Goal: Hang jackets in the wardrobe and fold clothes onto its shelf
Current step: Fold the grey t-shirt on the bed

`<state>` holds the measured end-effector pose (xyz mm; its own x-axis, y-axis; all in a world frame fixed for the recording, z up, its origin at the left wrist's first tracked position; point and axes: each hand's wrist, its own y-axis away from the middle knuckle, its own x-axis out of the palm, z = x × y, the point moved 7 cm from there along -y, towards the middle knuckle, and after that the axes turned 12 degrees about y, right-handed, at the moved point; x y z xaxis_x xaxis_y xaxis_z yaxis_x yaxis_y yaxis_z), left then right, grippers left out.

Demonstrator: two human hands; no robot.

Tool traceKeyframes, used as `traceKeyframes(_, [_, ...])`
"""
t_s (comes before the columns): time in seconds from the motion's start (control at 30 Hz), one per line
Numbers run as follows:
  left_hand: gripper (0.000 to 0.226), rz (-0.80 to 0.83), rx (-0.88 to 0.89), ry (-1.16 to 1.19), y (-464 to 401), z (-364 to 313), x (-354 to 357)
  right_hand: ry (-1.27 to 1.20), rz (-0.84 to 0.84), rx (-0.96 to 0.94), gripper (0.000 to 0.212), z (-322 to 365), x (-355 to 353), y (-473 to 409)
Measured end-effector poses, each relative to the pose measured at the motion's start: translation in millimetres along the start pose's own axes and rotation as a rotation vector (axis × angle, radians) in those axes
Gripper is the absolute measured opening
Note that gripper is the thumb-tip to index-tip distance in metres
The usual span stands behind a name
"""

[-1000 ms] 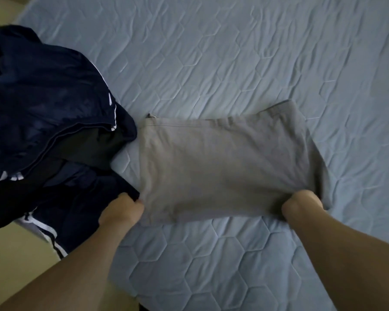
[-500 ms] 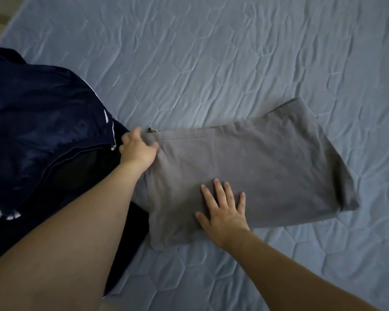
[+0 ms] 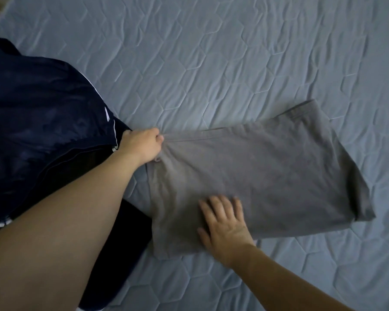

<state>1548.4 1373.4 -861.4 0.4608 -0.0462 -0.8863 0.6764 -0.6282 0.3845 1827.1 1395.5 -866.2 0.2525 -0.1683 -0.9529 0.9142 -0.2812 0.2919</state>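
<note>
Centre frame, on the quilted blue bed cover [image 3: 211,63], my left hand [image 3: 142,145] pinches the folded grey cotton garment [image 3: 267,171] at its upper-left corner, apparently tugging it taut, while my right hand [image 3: 225,225] lies flat, fingers straight, anchoring its lower edge beside the dark navy jackets [image 3: 43,120].

No writing, label or number could be read anywhere, not on the clothes and not on the bedcover.
</note>
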Motion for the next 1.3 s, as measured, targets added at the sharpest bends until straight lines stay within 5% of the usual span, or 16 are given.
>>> traceKeyframes(0.07, [0.026, -0.101, -0.1, 0.069, -6, 7, 0, -0.016, -0.092, -0.162, 0.064, 28, -2, 10])
traceKeyframes(0.17, [0.037, 0.045, -0.155, 0.267, -5, 8, 16, 0.077, 0.173, -0.179, 0.075, 59, 23, 15])
traceKeyframes(0.23, [0.035, 0.15, -0.144, 0.222, -3, 7, 19, 0.11, 0.331, -0.111, 0.061, 63, 31, 11])
traceKeyframes(0.33, [0.034, 0.196, -0.188, 0.352, 2, -3, 5, 0.087, 0.274, -0.042, 0.031, 56, 20, 5])
traceKeyframes(0.53, [0.005, 0.205, -0.385, 0.731, 2, -78, -39, -0.809, 0.133, 0.397, 0.013, -27, 2, 35])
traceKeyframes(0.7, [0.023, 0.376, -0.541, 0.888, -5, -195, -51, -1.417, -0.079, 0.93, 0.025, -136, 3, 95])
traceKeyframes(0.8, [0.025, 0.442, -0.538, 0.974, -14, -276, -39, -1.561, -0.024, 1.075, 0.026, -189, 9, 125])
traceKeyframes(0.93, [0.017, 0.506, -0.336, 0.897, -24, -366, 7, -1.418, -0.004, 1.124, 0.03, -255, 18, 152])
traceKeyframes(1.03, [0.018, 0.315, -0.022, 0.281, -42, -390, 40, -1.202, -0.077, 1.099, 0.013, -292, 21, 159])
traceKeyframes(1.1, [0.044, 0.21, 0.036, 0.048, -49, -389, 54, -1.211, -0.141, 1.127, 0.044, -295, 20, 156])
traceKeyframes(1.17, [0.054, 0.155, 0.038, 0.099, -59, -385, 63, -1.168, -0.183, 1.127, 0.06, -294, 20, 146])
traceKeyframes(1.3, [0.056, 0.103, -0.019, 0.395, -77, -375, 72, -1.145, -0.064, 1.163, 0.027, -301, 34, 130])
